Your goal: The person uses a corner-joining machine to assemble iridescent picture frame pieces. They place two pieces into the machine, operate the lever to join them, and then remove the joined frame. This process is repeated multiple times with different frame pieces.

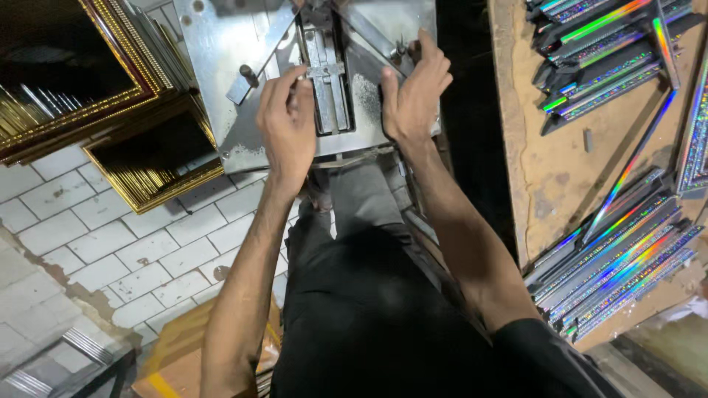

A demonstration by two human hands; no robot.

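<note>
Frame-joining machine table [221, 44]: left hand [286, 121] at 9 o'clock, right hand [413, 96] at 3 o'clock, fingers pressing flat beside the central clamp [328, 74] (keep both clear).

Picture-framing workshop, no question. Your hands sit on a bare steel machine table [221, 44] with a clamp block [326, 70] between them. Left of your left hand [287, 121]: stacked gilt frames [96, 88] leaning over a tiled floor [110, 236]. Right of your right hand [413, 96]: a worn wooden bench [553, 169] loaded with cut holographic moulding strips [619, 258]. Rough trade floor, not a home.
</note>
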